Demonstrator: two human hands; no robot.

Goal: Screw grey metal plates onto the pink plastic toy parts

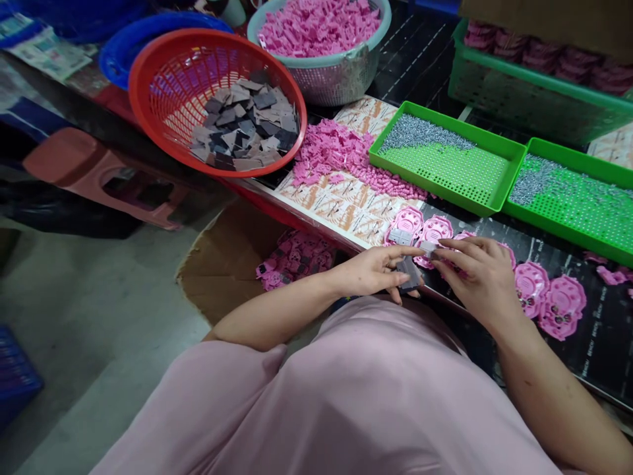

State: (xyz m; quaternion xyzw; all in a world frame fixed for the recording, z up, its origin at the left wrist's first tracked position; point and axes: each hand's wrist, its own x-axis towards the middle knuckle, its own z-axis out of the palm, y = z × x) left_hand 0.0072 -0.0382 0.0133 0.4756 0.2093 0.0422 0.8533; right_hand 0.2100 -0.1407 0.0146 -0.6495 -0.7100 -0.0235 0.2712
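Note:
My left hand [378,270] is closed around a few dark grey flat plates [409,274] at the table's front edge, its index finger stretched toward my right hand. Between the fingertips of my right hand [477,267] is a light grey flat piece [427,248], held just over a pink octagonal plastic part [436,229]. Left of it lies another pink octagonal part [408,221] with a light grey piece [399,236] on it. More pink octagonal parts [562,307] run in a row to the right, some partly hidden under my right hand.
A red basket [163,142] of grey plates stands at the left. Beyond are loose pink pieces [331,148], two green trays [445,188] of small metal parts, a pale blue basket [341,76] and a green crate [534,99]. A cardboard box [212,257] sits below the table edge.

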